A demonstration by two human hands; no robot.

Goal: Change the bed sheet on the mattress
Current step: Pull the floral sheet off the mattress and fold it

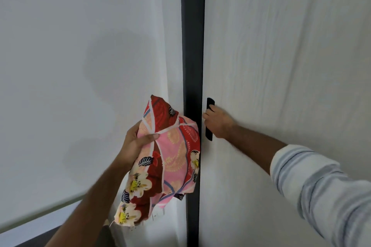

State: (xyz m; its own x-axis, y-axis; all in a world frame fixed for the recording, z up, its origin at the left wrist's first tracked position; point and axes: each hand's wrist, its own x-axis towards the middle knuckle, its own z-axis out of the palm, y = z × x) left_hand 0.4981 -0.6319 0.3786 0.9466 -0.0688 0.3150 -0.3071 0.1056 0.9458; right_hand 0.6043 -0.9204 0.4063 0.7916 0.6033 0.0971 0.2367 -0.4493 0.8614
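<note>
Left hand (136, 142) grips the folded floral sheet (166, 154): thumb across the front face near the upper end, fingers wrapped behind, out of sight. Bundle stands roughly upright in the grip, top poking above the thumb, most of the cloth hanging below it, frayed corner at the very bottom. The side of the bundle away from the palm overlaps the dark vertical strip (192, 46) between the panels; can't tell if it actually touches.

Right hand (215, 121), across that strip from the sheet, has its fingers curled round the black door handle (209, 119), bare forearm and pushed-up striped sleeve (321, 186) trailing back. White wood-grain door (281, 56) extends up and away from that grip. On the other side of the left hand, plain white wall (60, 46).

Handling, my read: light cotton, soft, no stiffness, folds loose. One-hand pinch holds it but lower layers are already sagging open, so it'll unravel if swung. Not slippery, not fragile. Better hold: palm under the middle of the fold, or both hands once the handle is released. Mattress not in view; sheet is nowhere near laid yet.
</note>
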